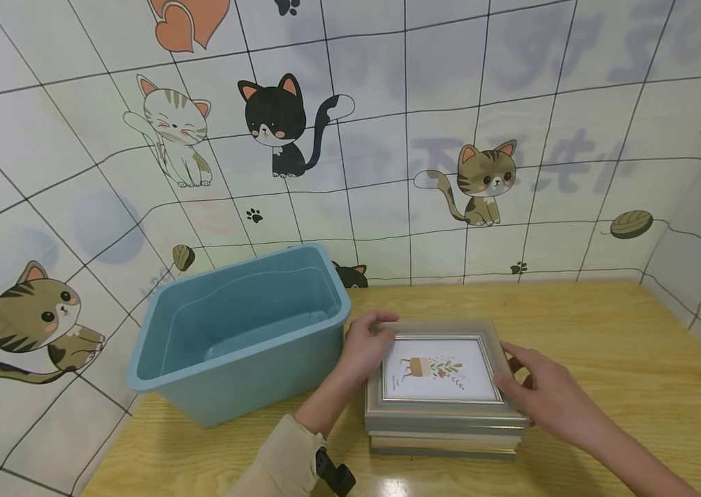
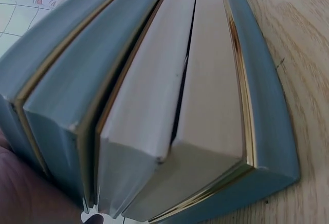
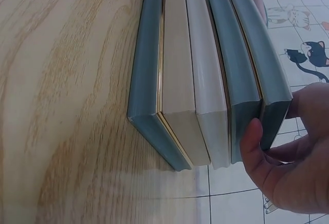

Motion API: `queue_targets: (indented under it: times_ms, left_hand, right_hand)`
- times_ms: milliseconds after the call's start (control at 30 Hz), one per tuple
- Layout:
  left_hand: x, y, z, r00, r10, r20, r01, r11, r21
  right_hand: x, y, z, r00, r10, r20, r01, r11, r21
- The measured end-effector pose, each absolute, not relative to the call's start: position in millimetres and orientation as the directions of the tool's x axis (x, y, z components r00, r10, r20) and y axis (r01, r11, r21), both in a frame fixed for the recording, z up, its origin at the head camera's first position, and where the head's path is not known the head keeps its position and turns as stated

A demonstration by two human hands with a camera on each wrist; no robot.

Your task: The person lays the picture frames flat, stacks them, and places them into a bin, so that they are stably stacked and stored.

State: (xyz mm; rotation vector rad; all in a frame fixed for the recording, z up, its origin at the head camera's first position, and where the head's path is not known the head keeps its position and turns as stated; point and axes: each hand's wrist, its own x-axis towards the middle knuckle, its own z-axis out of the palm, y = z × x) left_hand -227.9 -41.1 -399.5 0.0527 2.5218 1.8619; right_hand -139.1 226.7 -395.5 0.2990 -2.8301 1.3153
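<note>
A stack of several picture frames (image 1: pixel 446 442) lies flat on the wooden table. The top silver-grey picture frame (image 1: pixel 440 369) holds a white print of a plant in a pot on legs. My left hand (image 1: pixel 367 345) grips its left side near the far corner, thumb on the border. On the opposite side, my right hand (image 1: pixel 543 390) holds the edge with bent fingers. In the right wrist view, a fingertip of the right hand (image 3: pixel 293 162) touches the sides of the upper frames. Grey-blue and cream frame edges (image 2: pixel 211 80) fill the left wrist view; the left fingertips are hidden there.
Left of the stack stands a blue plastic bin (image 1: pixel 238 376), its inside bare. Behind the wooden table (image 1: pixel 611 359) rises a wall (image 1: pixel 381 207) covered in a grid with cartoon cats. A dark strap (image 1: pixel 333 473) circles the left wrist.
</note>
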Motion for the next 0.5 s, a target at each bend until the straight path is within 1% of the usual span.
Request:
queue_targets:
  times_ms: [300,500]
  left_hand:
    - [-225.9,-43.9,-397.0,-0.998,0.052,0.026,0.039,0.279,0.959]
    - [-223.1,-44.7,-394.1,-0.995,0.056,0.086,0.099,0.303,0.948]
  right_hand:
    - [-141.7,230.6,-399.4,-0.984,-0.157,0.078,-0.160,0.615,-0.773]
    - [-140.8,235.8,-401.9,-0.984,-0.160,0.077,-0.154,0.553,-0.819]
